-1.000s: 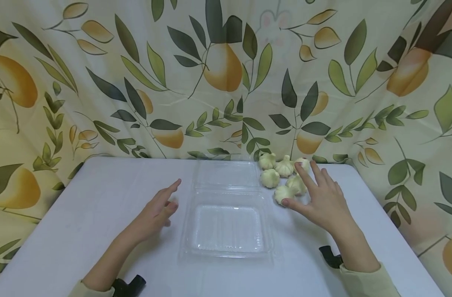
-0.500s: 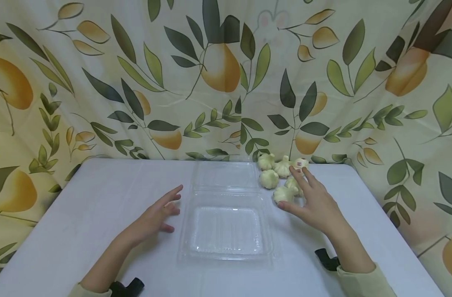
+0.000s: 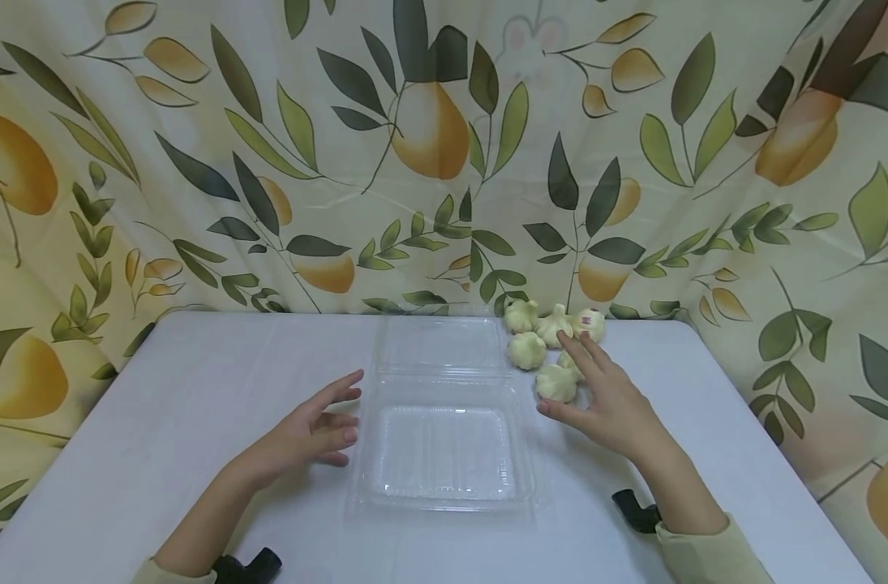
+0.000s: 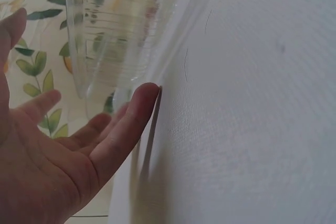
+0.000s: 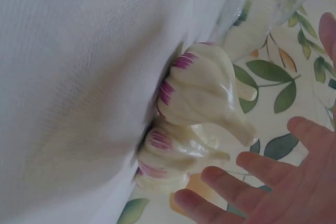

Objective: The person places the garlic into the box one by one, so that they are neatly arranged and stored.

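Here, glossy cream garlic bulbs (image 5: pixel 202 90), purple-streaked, left grip (image 3: pixel 301 434) loose, right grip (image 3: pixel 610 405) spread.

No text, label, brand, number or sign can be read anywhere here.

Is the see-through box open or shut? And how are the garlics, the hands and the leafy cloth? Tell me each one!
Clear plastic box: open, both halves spread apart, nothing inside.
Garlic bulbs: whole, bunched together outside the box.
Left hand: open, holding nothing.
Right hand: open, fingers spread near the garlic, gripping nothing.
Leafy cloth: hanging behind the table.
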### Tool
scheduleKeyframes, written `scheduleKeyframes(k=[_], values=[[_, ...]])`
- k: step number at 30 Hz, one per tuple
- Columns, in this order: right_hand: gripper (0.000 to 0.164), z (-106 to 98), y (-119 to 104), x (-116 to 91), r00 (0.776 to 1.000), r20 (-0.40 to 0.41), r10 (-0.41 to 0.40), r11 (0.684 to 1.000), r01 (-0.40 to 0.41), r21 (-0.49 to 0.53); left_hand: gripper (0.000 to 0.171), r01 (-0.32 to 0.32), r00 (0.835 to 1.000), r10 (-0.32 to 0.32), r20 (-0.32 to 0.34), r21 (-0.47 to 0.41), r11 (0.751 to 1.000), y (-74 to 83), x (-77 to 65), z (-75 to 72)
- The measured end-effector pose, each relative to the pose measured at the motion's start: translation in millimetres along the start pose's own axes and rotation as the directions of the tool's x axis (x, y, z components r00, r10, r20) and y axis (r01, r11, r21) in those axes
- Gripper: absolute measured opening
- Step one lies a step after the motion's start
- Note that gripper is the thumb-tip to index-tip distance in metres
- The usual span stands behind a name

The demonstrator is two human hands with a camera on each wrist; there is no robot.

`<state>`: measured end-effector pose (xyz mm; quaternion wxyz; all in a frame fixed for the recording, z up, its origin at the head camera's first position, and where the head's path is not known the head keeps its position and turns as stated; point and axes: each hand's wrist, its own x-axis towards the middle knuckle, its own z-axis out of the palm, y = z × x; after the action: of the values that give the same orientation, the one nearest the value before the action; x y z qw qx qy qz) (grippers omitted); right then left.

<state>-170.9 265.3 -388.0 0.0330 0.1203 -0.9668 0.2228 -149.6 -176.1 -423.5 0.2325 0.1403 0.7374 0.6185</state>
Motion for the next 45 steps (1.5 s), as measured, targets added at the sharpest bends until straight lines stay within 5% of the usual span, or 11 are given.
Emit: scheduleKeyframes(k=[15, 45], values=[[0.094, 7.8, 1.3, 1.3, 1.000, 0.026, -0.017, 1.000, 0.016, 0.027, 0.089, 0.005, 0.994, 0.009, 0.109, -0.132, 0.991, -5.0, 2.8, 6.8], [0.097, 8.0, 2.9, 0.6, 0.997, 0.079, -0.007, 0.993, -0.002, 0.121, 0.100, 0.036, 0.993, -0.028, 0.112, -0.074, 0.997, -6.9, 4.1, 9.2]])
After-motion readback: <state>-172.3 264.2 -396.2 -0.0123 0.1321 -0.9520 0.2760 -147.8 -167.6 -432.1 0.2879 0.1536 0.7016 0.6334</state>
